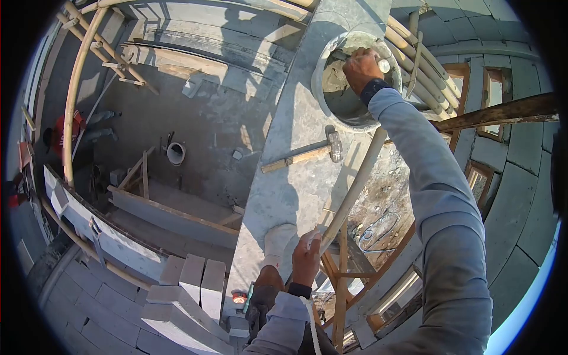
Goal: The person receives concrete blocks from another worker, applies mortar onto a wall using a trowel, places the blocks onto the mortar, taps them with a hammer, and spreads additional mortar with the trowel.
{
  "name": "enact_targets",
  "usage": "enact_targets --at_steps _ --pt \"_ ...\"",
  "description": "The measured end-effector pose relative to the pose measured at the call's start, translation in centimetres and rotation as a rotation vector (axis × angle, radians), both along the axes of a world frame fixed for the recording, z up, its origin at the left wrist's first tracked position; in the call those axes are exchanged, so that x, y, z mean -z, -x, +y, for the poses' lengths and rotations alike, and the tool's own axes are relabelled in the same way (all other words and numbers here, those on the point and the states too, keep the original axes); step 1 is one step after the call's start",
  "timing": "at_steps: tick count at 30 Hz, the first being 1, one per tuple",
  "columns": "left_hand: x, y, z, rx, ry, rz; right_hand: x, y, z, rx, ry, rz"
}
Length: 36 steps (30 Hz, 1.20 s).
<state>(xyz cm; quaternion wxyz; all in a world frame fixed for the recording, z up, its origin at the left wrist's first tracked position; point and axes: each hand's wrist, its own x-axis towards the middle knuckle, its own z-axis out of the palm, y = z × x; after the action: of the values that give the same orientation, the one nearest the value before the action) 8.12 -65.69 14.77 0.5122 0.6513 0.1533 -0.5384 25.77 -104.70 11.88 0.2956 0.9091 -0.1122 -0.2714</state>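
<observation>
My right hand (362,70) reaches into a round bucket (320,89) of wet grey mortar (346,106). Its fingers are closed around a trowel (384,65), whose white handle end shows; the blade is hidden. Lower down, my left hand (306,257) is curled closed at the lower end of a round pole (358,186); the inner fingers are hidden. Between the hands, a hammer (305,158) with a wooden handle and metal head lies on the grey ledge (278,201). My foot (278,239) is on the same ledge, close to my left hand.
Pale blocks (190,275) are stacked at lower left. Past the ledge's left edge is a floor far below, with a bucket (176,154) and a person in red (62,133). Bamboo poles (429,77) lie right of the mortar bucket. A dark beam (503,112) juts in from the right.
</observation>
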Motion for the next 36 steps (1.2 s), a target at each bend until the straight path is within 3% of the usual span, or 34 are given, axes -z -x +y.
enact_targets --at_steps 5,8,12,15,19,22,27,31,34,36 --pt "-0.1 0.0 0.3 -0.02 0.046 -0.021 1.0 2.3 0.8 -0.133 -0.036 -0.058" --pt "-0.1 0.0 0.5 0.014 0.05 -0.012 1.7 3.3 2.5 -0.059 -0.119 -0.1" --pt "0.4 0.8 0.8 -0.015 0.041 -0.017 0.9 3.9 3.4 0.253 -0.364 -0.176" --pt "0.8 1.1 1.1 0.037 0.054 0.002 -2.6 3.2 3.6 0.417 -0.464 -0.092" --pt "0.1 0.7 0.9 0.118 0.021 -0.012 -3.8 4.3 1.6 0.413 -0.532 -0.109" --pt "-0.4 0.8 0.8 0.135 0.006 -0.052 -6.3 5.4 0.6 0.587 -0.628 -0.156" --pt "1.1 2.9 2.4 0.172 0.018 -0.045 -6.3 11.2 0.7 0.85 -0.944 -0.449" --pt "2.4 2.2 4.7 0.108 0.08 0.012 -4.0 17.7 5.2 1.024 -1.145 -0.872" --pt "-1.3 -1.2 5.2 0.127 0.029 -0.096 -6.4 21.6 10.4 1.25 -1.308 -1.142" --pt "0.1 -3.1 7.9 0.217 0.043 -0.178 -8.2 24.6 14.1 1.275 -1.367 -1.309"
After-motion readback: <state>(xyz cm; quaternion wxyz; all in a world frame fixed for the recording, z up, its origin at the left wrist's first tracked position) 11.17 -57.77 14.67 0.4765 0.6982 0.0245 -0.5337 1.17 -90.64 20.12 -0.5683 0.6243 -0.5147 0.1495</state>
